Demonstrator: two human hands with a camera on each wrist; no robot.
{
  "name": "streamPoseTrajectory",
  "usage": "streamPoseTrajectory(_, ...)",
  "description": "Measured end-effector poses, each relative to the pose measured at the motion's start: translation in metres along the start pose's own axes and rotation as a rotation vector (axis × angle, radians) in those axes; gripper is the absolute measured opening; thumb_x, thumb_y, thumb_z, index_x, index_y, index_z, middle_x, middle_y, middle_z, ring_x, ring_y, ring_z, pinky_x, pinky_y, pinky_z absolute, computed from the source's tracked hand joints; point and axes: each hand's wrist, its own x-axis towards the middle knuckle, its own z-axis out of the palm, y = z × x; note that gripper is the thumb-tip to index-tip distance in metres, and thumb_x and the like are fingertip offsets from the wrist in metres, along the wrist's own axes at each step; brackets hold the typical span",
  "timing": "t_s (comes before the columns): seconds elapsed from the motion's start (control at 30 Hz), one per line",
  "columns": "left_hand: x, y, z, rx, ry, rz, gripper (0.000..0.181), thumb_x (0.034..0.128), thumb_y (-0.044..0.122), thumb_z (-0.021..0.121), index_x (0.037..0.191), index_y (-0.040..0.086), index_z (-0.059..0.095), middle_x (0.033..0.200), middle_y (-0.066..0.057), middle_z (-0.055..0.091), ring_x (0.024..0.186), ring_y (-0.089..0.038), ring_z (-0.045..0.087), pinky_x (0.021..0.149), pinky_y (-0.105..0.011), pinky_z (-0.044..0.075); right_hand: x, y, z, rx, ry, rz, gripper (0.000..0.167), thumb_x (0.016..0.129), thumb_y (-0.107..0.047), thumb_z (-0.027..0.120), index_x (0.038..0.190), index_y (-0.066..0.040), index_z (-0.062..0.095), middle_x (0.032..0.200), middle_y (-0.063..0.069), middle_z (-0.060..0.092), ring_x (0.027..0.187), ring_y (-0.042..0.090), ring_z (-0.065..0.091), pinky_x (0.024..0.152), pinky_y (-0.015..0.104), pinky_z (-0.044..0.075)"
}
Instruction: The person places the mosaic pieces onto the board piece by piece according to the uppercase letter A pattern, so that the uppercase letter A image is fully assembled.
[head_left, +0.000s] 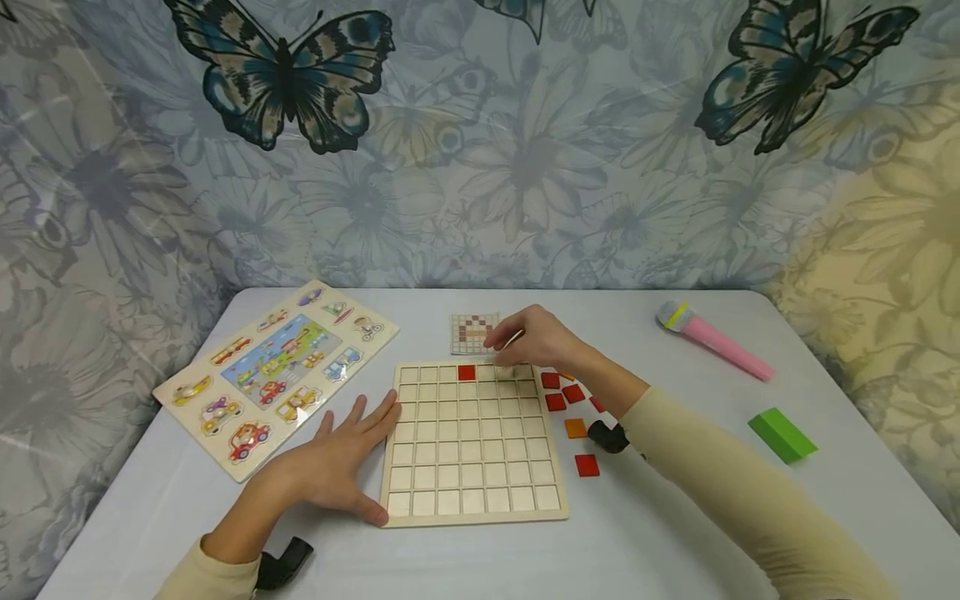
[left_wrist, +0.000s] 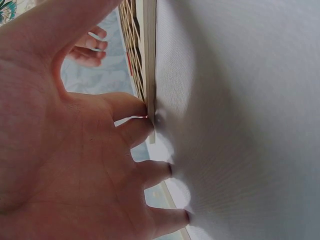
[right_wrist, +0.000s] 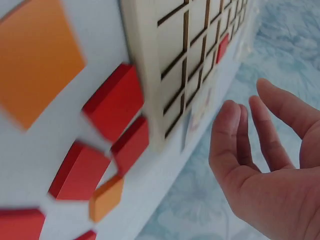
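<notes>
A wooden grid board (head_left: pixel 472 454) lies flat on the table, with one red square tile (head_left: pixel 467 372) in its top row. My left hand (head_left: pixel 337 462) rests at the board's left side, fingers spread; the fingertips (left_wrist: pixel 137 105) touch its edge in the left wrist view. Over the board's far right part hovers my right hand (head_left: pixel 532 337), its fingers bent apart with nothing between them in the right wrist view. Just behind the board is a small pattern card (head_left: pixel 471 333), partly covered by that hand. Loose red tiles (right_wrist: pixel 117 102) and orange tiles (right_wrist: pixel 106 199) lie along the right edge.
A vehicle picture puzzle (head_left: pixel 277 375) lies at the back left, close to my left arm. On the right are a pink toy microphone (head_left: pixel 720 343) and a green block (head_left: pixel 782 435). A butterfly-patterned cloth (head_left: pixel 525 192) hangs behind the table.
</notes>
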Motion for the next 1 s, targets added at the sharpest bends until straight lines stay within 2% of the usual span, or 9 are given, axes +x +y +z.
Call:
streamPoseTrajectory(0.2,0.0,-0.001,0.0,-0.003,-0.006,0.004,0.142,0.0606,0.061,0.093,0.167,0.007,0.016,0.177,-0.01,0.004,0.158,-0.054,0.0,0.113,-0.085,0.001,-0.016,0.011,-0.019,0.029,0.031,0.013,0.031,0.09,-0.007,0.078,0.12,-0.001,0.076,0.128,0.017,0.07,0.105,0.026,0.071,0.093,0.047,0.059)
streamPoseTrajectory(0.33,0.0,-0.002,0.0,-0.007,-0.007,0.008,0.142,0.0606,0.062,0.093,0.167,0.007,0.016,0.177,-0.01,0.003,0.158,-0.054,0.0,0.113,-0.085,0.001,-0.026,0.019,-0.032,0.039,0.057,0.034,0.032,0.091,-0.008,0.077,0.123,-0.001,0.075,0.127,0.021,0.07,0.104,0.026,0.071,0.093,0.048,0.058)
streamPoseTrajectory(0.5,0.001,-0.003,0.001,-0.013,-0.012,0.009,0.142,0.0612,0.063,0.092,0.168,0.008,0.016,0.177,-0.009,0.002,0.158,-0.054,0.0,0.113,-0.085,0.001,-0.04,0.035,-0.049,0.029,0.089,0.071,0.034,0.091,-0.007,0.073,0.125,-0.003,0.074,0.129,0.022,0.069,0.1,0.027,0.069,0.088,0.046,0.057)
streamPoseTrajectory(0.63,0.0,-0.004,0.002,-0.016,-0.012,0.012,0.141,0.0615,0.063,0.092,0.168,0.008,0.017,0.177,-0.009,0.003,0.158,-0.054,0.0,0.113,-0.085,0.002,-0.048,0.047,-0.059,0.018,0.121,0.103,0.034,0.092,-0.005,0.07,0.126,-0.002,0.074,0.129,0.022,0.069,0.099,0.026,0.068,0.089,0.045,0.058)
streamPoseTrajectory(0.8,0.0,-0.004,0.002,-0.017,-0.011,0.013,0.141,0.0616,0.063,0.092,0.167,0.007,0.017,0.177,-0.01,0.004,0.158,-0.054,0.001,0.113,-0.085,0.002,-0.055,0.064,-0.066,0.014,0.143,0.128,0.035,0.092,-0.005,0.07,0.126,0.002,0.072,0.127,0.024,0.069,0.097,0.026,0.07,0.09,0.043,0.058)
streamPoseTrajectory(1.0,0.0,-0.004,0.001,-0.018,-0.005,0.022,0.141,0.0615,0.063,0.092,0.167,0.006,0.018,0.177,-0.011,0.004,0.157,-0.055,0.001,0.113,-0.085,0.002,-0.061,0.081,-0.074,-0.029,0.153,0.134,0.034,0.093,-0.006,0.068,0.126,0.002,0.072,0.127,0.025,0.069,0.098,0.026,0.067,0.085,0.037,0.057)
